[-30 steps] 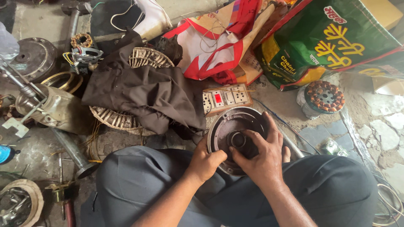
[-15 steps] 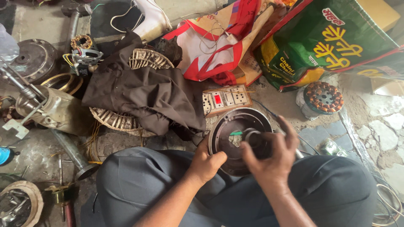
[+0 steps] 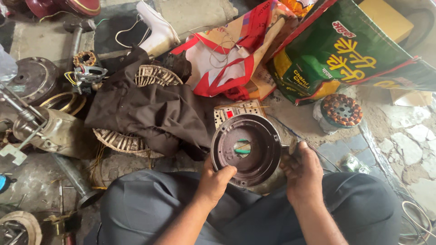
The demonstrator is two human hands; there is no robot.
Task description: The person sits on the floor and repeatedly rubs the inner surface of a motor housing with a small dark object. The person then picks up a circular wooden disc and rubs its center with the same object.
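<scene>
A round dark metal motor cover (image 3: 247,151), dished with a hole in its middle, is held tilted above my lap. My left hand (image 3: 215,179) grips its lower left rim with the thumb inside the dish. My right hand (image 3: 303,171) is closed at the cover's right edge, on or just behind the rim; what its fingers hold is hidden. Something green shows through the centre hole. My grey trousers (image 3: 150,204) fill the bottom of the view.
A dark cloth (image 3: 150,111) lies over a woven fan guard (image 3: 119,139). Behind the cover sits a white switch board (image 3: 236,110). A copper-wound stator (image 3: 341,110) is at right, a green printed sack (image 3: 345,50) and red bag (image 3: 227,63) behind. Metal motor parts (image 3: 43,131) crowd the left.
My right hand has come off the centre of the cover and moved to its right edge. The cover has tipped up, showing its open inside and centre hole.
</scene>
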